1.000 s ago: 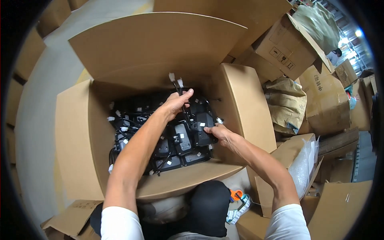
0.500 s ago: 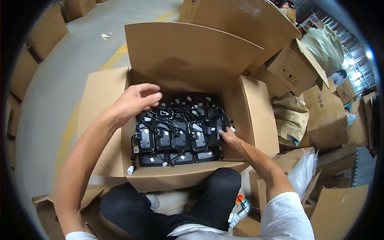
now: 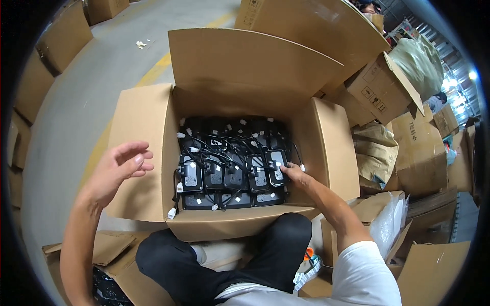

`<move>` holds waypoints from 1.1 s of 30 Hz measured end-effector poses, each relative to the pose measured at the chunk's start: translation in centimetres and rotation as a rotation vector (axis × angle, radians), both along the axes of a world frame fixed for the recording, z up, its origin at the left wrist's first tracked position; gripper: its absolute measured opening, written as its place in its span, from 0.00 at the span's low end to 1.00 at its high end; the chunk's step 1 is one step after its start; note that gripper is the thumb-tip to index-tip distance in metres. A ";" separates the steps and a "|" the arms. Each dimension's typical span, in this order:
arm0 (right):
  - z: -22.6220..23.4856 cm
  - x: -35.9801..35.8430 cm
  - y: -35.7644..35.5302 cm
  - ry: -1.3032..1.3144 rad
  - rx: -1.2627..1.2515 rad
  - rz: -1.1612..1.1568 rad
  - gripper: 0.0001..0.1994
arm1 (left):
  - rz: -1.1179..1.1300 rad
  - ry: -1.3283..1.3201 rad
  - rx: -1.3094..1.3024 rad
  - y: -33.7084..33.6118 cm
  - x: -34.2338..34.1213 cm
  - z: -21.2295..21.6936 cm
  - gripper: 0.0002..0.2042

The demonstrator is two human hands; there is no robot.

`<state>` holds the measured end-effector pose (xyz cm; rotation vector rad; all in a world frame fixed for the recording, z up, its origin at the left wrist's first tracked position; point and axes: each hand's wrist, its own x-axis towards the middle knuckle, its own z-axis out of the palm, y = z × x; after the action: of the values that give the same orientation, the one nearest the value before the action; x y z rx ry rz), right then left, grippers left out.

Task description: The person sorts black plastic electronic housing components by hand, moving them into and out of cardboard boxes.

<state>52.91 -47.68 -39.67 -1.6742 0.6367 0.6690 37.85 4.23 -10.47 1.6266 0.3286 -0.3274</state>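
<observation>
An open cardboard box [image 3: 240,217] stands before my knees. Black flat rectangular units [image 3: 191,173] fill it in rows, with black cables [image 3: 224,153] and white plug connectors [image 3: 172,213] tangled over them. My right hand [image 3: 295,175], at the box's right side, grips the edge of one such unit [image 3: 276,168], which lies slightly tilted on the others at the right end of the row. The thumb shows on its face; the other fingers are hidden. Over the left flap hovers my left hand [image 3: 126,166], empty, its fingers apart and slightly bent.
The box's flaps [image 3: 140,153] are folded outward, the far one [image 3: 250,71] upright. More cartons [image 3: 416,148] crowd the right, with a pale sack [image 3: 416,66] and bubble wrap [image 3: 390,222]. An opened carton [image 3: 117,260] sits at lower left. Tape-marked floor [image 3: 122,56] lies beyond.
My left hand has drawn back from above the units to the left, outside the box. The unit at my right hand has turned so that its labelled face shows.
</observation>
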 end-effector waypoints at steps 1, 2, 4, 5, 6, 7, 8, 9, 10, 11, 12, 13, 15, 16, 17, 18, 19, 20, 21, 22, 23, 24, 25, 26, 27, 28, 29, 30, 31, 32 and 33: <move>-1.8 0.8 -1.5 -0.161 -0.399 0.396 0.22 | -0.005 -0.011 0.005 -0.2 -0.5 1.1 0.28; -2.9 1.0 -2.9 -0.309 -0.810 0.789 0.20 | -0.017 -0.023 0.033 -0.3 -0.8 1.6 0.28; -2.6 0.1 -2.2 -0.331 -0.883 0.881 0.16 | -0.011 -0.017 0.074 -0.2 -2.2 2.7 0.28; -1.8 0.1 -2.5 -0.403 -0.931 0.875 0.16 | -0.002 -0.049 0.114 0.1 -2.9 3.3 0.28; -0.7 -0.2 -2.5 -0.477 -0.978 0.864 0.16 | 0.005 -0.083 0.156 0.3 -3.8 4.0 0.28; 0.4 -0.6 -1.1 -0.389 -0.975 0.874 0.24 | 0.012 -0.073 0.167 1.1 -5.4 4.4 0.28; 1.1 -1.2 -0.1 -0.393 -0.959 0.885 0.24 | 0.075 -0.093 0.197 2.3 -7.4 4.8 0.27; 1.7 -1.9 0.8 -0.656 -1.017 1.055 0.31 | 0.149 -0.114 0.235 3.1 -9.6 5.3 0.26; 2.0 -2.7 1.8 -0.935 -1.052 1.217 0.38 | 0.175 -0.099 0.262 3.9 -11.8 5.8 0.26; 2.5 -3.0 2.4 -0.909 -1.082 1.321 0.44 | 0.271 -0.108 0.269 4.5 -14.3 6.3 0.26; 3.5 -3.2 5.0 -0.913 -1.078 1.446 0.49 | 0.398 -0.109 0.301 5.1 -17.5 7.2 0.26; 5.5 -3.5 6.5 -0.741 -1.151 1.563 0.57 | 0.463 -0.135 0.306 5.6 -20.2 7.0 0.24; 3.1 -2.1 3.2 -0.922 -1.185 1.489 0.49 | 0.552 -0.144 0.300 5.9 -23.2 6.3 0.22; 2.0 -2.5 1.5 -1.125 -1.196 1.384 0.48 | 0.605 -0.175 0.268 6.4 -24.8 5.8 0.24; 1.9 -1.1 0.8 -0.733 -1.025 1.314 0.30 | 0.639 -0.213 0.271 7.1 -26.9 5.6 0.23; 0.5 -2.0 -1.5 -1.086 -1.347 1.427 0.45 | 0.698 -0.201 0.326 7.3 -29.1 6.2 0.23; 1.3 -2.5 0.2 -0.930 -1.282 1.498 0.54 | 0.803 -0.152 0.404 7.5 -32.3 6.5 0.23; 2.5 -2.8 1.7 -0.761 -1.253 1.553 0.62 | 0.926 -0.108 0.438 7.7 -35.6 6.1 0.23; 1.9 -2.3 1.5 -0.694 -1.186 1.533 0.65 | 1.011 -0.067 0.468 8.1 -38.4 5.3 0.22; 1.6 -1.5 1.9 -0.619 -1.122 1.513 0.68 | 1.093 -0.021 0.492 8.5 -41.3 4.2 0.22; 2.2 -1.3 3.2 -0.562 -1.038 1.499 0.66 | 1.084 0.074 0.562 8.8 -44.2 2.6 0.21; 2.8 -1.0 4.0 -0.583 -1.040 1.507 0.66 | 1.062 0.165 0.624 9.1 -46.4 0.7 0.20; 3.8 -0.7 4.4 -0.499 -1.015 1.501 0.62 | 0.989 0.241 0.775 8.9 -47.2 -1.4 0.19; 4.5 -0.3 4.4 -0.416 -0.991 1.489 0.58 | 0.873 0.360 0.841 9.2 -48.0 -3.9 0.23; 4.3 0.3 2.7 -0.520 -0.970 1.485 0.49 | 0.732 0.488 0.907 10.2 -47.9 -6.8 0.29; 4.7 0.4 3.5 -0.531 -0.970 1.489 0.49 | 0.715 0.450 1.113 10.6 -49.5 -10.8 0.34; 6.0 0.5 4.1 -0.585 -0.875 1.516 0.46 | 0.738 0.443 1.093 10.6 -48.9 -13.5 0.35; 7.6 0.6 4.4 -0.633 -0.789 1.536 0.43 | 0.689 0.514 0.821 10.6 -46.6 -13.2 0.33; 9.2 -0.3 6.5 -0.705 -0.754 1.534 0.36 | 0.750 0.490 0.736 10.4 -47.0 -14.3 0.32; 11.6 -2.0 9.7 -0.743 -0.691 1.544 0.32 | 0.816 0.475 0.655 10.2 -48.1 -15.2 0.31; 14.0 -3.4 11.2 -0.734 -0.620 1.488 0.30 | 0.876 0.433 0.359 9.2 -46.3 -14.7 0.27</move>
<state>49.56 -36.48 -25.70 -2.6370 -1.2041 0.7596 -8.43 13.46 -25.19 1.5773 1.4362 0.0675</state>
